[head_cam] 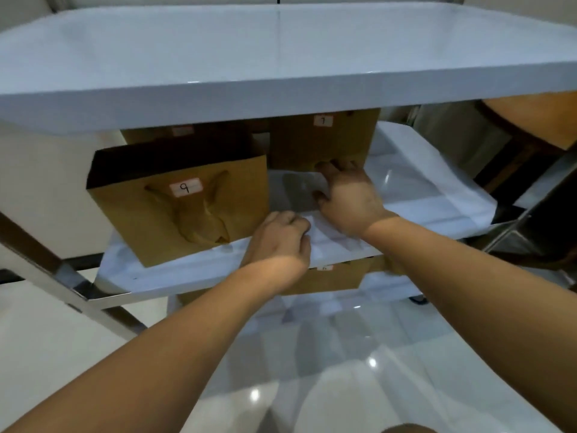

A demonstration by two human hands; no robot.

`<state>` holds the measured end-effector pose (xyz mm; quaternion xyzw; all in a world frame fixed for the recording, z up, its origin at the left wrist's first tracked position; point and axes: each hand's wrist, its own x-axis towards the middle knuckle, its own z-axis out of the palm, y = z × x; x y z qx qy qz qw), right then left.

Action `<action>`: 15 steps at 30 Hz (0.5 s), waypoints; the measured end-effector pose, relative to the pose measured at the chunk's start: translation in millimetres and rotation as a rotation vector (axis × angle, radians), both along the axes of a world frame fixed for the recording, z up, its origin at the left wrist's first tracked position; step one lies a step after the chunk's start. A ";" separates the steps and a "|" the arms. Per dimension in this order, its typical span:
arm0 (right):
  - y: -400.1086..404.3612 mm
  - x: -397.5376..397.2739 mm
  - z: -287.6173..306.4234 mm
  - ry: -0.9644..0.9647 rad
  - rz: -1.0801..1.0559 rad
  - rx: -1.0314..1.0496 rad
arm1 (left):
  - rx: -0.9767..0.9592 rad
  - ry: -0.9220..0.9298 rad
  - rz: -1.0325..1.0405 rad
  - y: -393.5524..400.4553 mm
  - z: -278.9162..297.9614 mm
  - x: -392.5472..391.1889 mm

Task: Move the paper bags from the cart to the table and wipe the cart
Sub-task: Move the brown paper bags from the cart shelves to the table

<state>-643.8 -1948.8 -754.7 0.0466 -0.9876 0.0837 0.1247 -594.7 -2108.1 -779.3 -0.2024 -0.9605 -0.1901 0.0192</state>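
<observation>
Glossy tiled floor (359, 354), wooden furniture (537, 120) at upper right

Cart (281, 89), middle shelf (421, 195): bags left and rear, hands in front.

Bag marked 9 (178, 207) stands front left on shelf; bag marked 7 (321, 139) behind, to its right; another bag (156, 135) rear left. Right hand (346, 195) at bag 7's foot; left hand (278, 239) near shelf's front edge, right of bag 9. One more bag (331, 279) on shelf below.

Two bare forearms, no sleeves, hands (278, 242) without rings
</observation>
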 end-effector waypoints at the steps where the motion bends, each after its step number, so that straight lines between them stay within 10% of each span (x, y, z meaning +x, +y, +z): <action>1: -3.5 -4.4 1.9 -0.001 -0.017 -0.005 | 0.043 0.013 0.000 -1.8 -4.4 -0.1; 15: 15.6 -33.6 39.2 0.130 -0.279 0.055 | 0.150 -0.147 0.119 0.0 0.6 0.8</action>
